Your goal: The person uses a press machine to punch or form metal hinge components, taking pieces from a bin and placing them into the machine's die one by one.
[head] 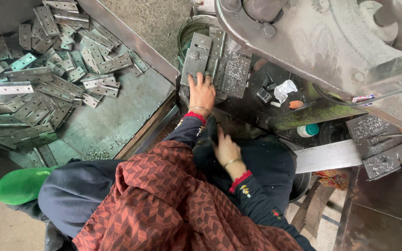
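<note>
My left hand (202,93) reaches forward to a grey metal fixture (210,60) under the press. Its fingertips grip the lower edge of a flat hinge plate (195,58) lying there. Metal shavings cover the fixture's right block (236,69). My right hand (226,149) rests flat on the dark cloth over my lap (261,162), fingers together, holding nothing. Both wrists wear thin bangles and dark sleeves with red cuffs. A red patterned shawl (164,204) covers my body below.
A large metal tray (117,121) at the left holds a pile of several grey hinges (38,79). A green bottle (22,186) lies at the lower left. The heavy machine frame (322,42) fills the upper right. A steel bar (326,155) with clamped plates juts in from the right.
</note>
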